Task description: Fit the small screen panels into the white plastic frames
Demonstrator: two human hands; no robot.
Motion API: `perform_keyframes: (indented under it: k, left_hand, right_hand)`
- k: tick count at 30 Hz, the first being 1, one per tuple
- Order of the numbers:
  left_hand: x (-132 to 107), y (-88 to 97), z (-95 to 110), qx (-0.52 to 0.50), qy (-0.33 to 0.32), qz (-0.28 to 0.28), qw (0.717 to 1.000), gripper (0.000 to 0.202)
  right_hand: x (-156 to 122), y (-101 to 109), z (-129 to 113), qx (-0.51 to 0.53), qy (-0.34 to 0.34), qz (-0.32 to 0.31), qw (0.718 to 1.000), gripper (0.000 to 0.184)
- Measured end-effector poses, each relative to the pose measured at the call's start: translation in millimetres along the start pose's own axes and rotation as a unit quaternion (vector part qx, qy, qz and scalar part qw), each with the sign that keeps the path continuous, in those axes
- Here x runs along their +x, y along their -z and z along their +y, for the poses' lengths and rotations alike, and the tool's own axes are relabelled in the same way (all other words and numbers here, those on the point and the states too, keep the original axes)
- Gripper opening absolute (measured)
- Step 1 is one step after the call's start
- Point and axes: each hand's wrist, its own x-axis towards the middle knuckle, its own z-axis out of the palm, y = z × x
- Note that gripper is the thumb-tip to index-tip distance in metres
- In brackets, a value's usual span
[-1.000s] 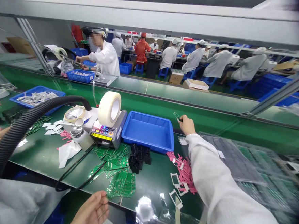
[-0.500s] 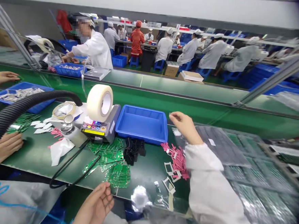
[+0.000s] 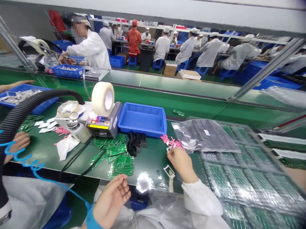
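Observation:
My right hand (image 3: 180,163) is over the right part of the bench, thumb and fingers pinched on a small white frame (image 3: 168,149) mostly hidden behind them. Pink strips (image 3: 170,141) lie just beyond the fingertips, and another white rectangular frame (image 3: 169,171) rests below the hand. My left hand (image 3: 114,197), with a blue wrist strap (image 3: 95,222), hovers at the bench's front edge. Its palm is turned up, the fingers loosely curled and nothing visible in them. Close to it lies a heap of green circuit boards (image 3: 121,166), with black parts (image 3: 136,143) behind.
A blue tray (image 3: 141,129) stands at the back, beside a tape roll (image 3: 103,98) on a grey device (image 3: 102,128). One circuit board (image 3: 178,112) lies behind the bench on the green strip. Bagged boards (image 3: 229,179) cover the right side. A black hose (image 3: 24,114) arches at left, near a co-worker's hand (image 3: 21,142).
My right hand has come down and toward me from beside the blue tray to the white frames. A circuit board now shows where that hand was. My left hand has risen slightly rightward.

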Motion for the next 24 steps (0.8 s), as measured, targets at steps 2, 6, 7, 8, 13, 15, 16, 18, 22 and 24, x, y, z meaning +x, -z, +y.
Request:
perform_keyframes:
  k: [2,6,7,8,13,15,16,18,22,24]
  left_hand:
    - [-1.2,-2.3,-0.6,0.005,-0.011,-0.019,1.000,0.004]
    - [-1.5,-7.2,-2.6,0.045,0.032,-0.078,0.995,0.017]
    - [-1.2,-8.3,-3.5,0.057,0.056,-0.096,0.992,0.025]
    - [-0.8,-9.1,-4.5,0.065,0.078,-0.112,0.989,0.034]
    - [1.0,-8.2,-8.2,0.075,0.077,-0.146,0.984,0.034]
    - [1.5,-5.4,-7.0,0.072,0.064,-0.147,0.984,0.027]
    - [1.7,-3.5,-5.6,0.064,0.061,-0.144,0.986,0.025]
    - [1.7,1.2,-1.1,0.044,0.053,-0.131,0.989,0.024]
    - [-0.2,14.0,9.2,0.018,0.026,-0.081,0.996,0.024]
    - [-2.2,21.8,12.6,0.006,0.009,-0.061,0.998,0.021]
  right_hand:
    - [-0.3,8.8,0.1,0.025,0.039,0.046,0.998,0.029]
    - [-19.5,23.8,-19.4,0.083,0.212,0.100,0.969,0.026]
    - [-28.1,24.6,-28.5,0.095,0.271,0.097,0.953,0.025]
    - [-37.5,24.3,-38.6,0.105,0.327,0.089,0.935,0.025]
    - [-74.5,15.5,-80.7,0.101,0.539,0.061,0.834,0.022]
    - [-74.9,13.0,-85.1,0.106,0.551,0.026,0.827,0.020]
    - [-70.8,11.8,-84.2,0.123,0.529,-0.002,0.840,0.019]
    - [-53.8,7.8,-77.6,0.165,0.444,-0.045,0.879,0.016]
    - [1.2,-14.1,-60.3,0.184,0.210,-0.001,0.960,0.026]
    - [25.6,-29.1,-57.0,0.179,0.132,0.007,0.975,0.025]
